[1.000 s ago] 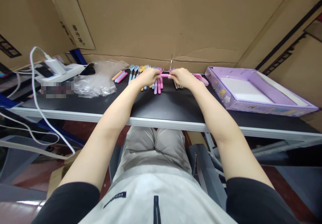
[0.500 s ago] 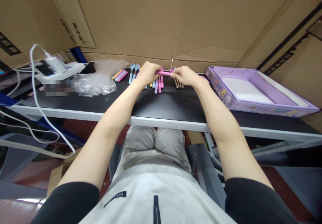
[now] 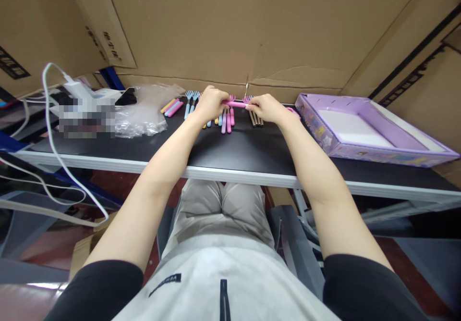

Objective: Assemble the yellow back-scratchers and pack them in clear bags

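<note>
Over the back middle of the table, a slim pink stick, like a fork handle [image 3: 236,104], lies level between my two hands. My left hand [image 3: 212,104] is closed around its left end. The fingertips of my right hand [image 3: 263,107] pinch its right end. Below and between the hands are forks with purple and pink handles [image 3: 226,121]. Blue forks [image 3: 190,102] lie left of my left hand, which partly covers others. Under my right hand are brown rods with pink fork heads [image 3: 256,118], partly hidden.
Yellow, blue and pink sticks [image 3: 172,107] lie further left, beside crumpled clear plastic bags [image 3: 140,117]. A white charger with a cable [image 3: 79,92] stands at far left. A purple open box [image 3: 334,143] is on the right. Cardboard [image 3: 230,32] walls the back.
Both hands keep their hold on the pink stick in nearly the same place. Only very slight shifts of the hands and view are visible.
</note>
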